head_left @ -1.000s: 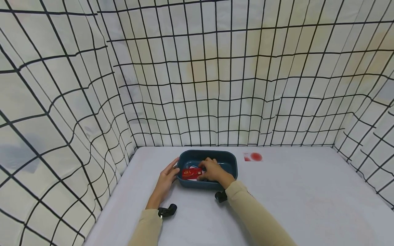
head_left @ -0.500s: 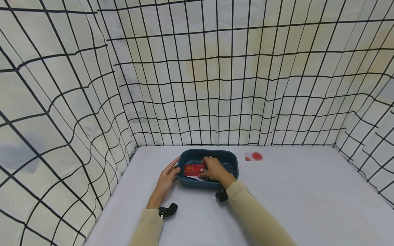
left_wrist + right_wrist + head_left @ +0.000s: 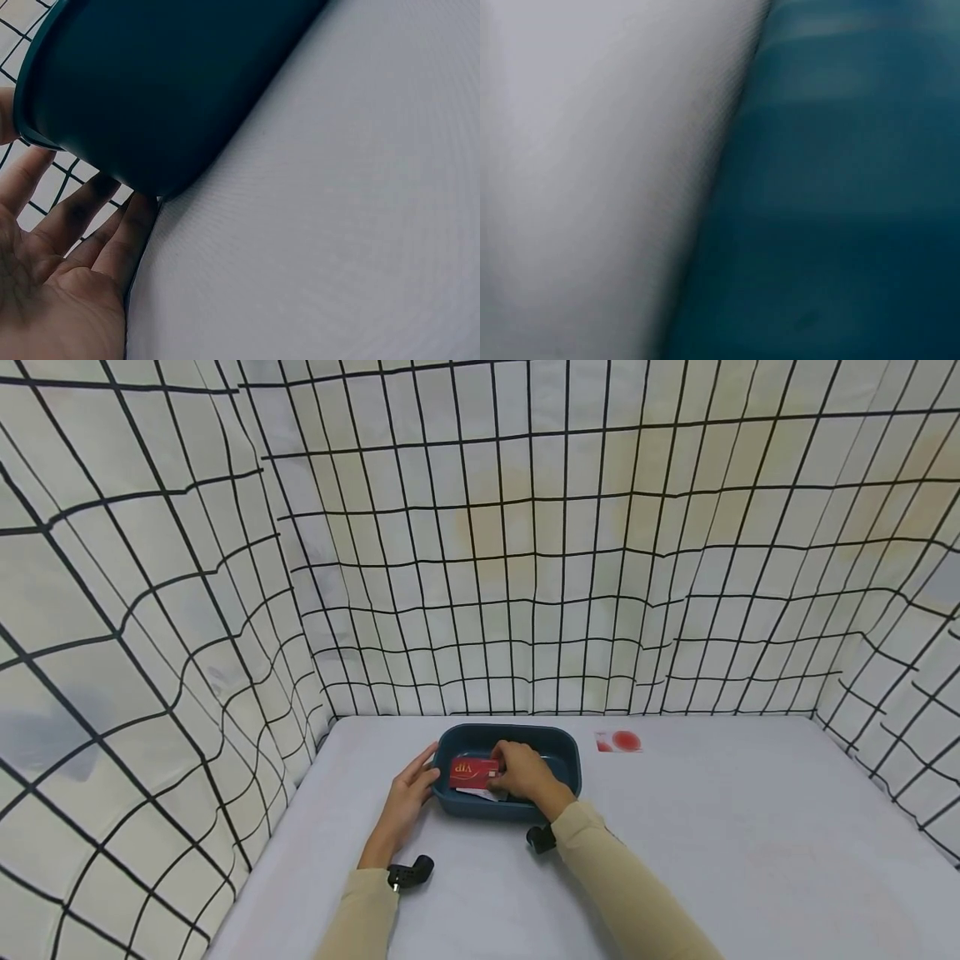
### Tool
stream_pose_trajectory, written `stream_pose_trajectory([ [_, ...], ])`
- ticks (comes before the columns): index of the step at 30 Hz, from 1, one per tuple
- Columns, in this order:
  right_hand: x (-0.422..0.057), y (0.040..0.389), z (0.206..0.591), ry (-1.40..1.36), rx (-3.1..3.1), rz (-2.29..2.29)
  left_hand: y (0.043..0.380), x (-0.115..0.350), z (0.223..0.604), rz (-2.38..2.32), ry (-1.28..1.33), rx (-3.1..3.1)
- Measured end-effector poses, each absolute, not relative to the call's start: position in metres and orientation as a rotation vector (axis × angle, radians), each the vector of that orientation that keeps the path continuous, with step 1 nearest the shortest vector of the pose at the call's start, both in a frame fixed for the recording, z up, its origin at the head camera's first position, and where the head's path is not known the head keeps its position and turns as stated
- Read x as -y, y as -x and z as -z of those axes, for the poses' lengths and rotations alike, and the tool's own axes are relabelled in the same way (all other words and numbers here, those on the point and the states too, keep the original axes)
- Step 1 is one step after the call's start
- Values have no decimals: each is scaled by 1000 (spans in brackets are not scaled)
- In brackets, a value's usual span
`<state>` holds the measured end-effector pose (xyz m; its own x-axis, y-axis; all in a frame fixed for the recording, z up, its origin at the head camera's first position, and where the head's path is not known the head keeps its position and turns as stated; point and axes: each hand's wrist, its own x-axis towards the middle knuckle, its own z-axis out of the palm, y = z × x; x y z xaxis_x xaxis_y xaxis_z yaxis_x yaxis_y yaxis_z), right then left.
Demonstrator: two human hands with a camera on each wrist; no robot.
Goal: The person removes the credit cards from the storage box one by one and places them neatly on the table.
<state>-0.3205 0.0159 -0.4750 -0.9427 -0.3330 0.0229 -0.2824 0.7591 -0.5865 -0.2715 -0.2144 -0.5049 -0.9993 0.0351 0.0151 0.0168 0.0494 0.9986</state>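
A dark teal plastic bin (image 3: 487, 812) stands near the back of the white table. My left hand (image 3: 407, 795) rests against its left end; in the left wrist view, the extended fingers (image 3: 109, 240) touch the end wall and the thumb is at the rim. My right hand (image 3: 525, 772) reaches inside the bin and pinches the right end of a red card (image 3: 471, 772) marked VIP. Below that card, a white card edge (image 3: 477, 793) shows. The right wrist view has only the bin's side (image 3: 817, 180) and tablecloth, with the hand out of sight.
To the right of the bin, a white card with red patches (image 3: 621, 742) lies flat on the white tablecloth (image 3: 720, 843). A black grid net (image 3: 558, 602) hangs before white cloth behind and along both sides of the table.
The red VIP card has shifted slightly right and back inside the bin with my right hand, baring more of the white card. My left hand stays at the bin's end.
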Motion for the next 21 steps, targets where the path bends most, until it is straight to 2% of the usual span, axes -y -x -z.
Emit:
stream_pose_trajectory([
  [21,-19,325,475,582,-2771,1219,272,215,505,-2143,-56,-2285],
])
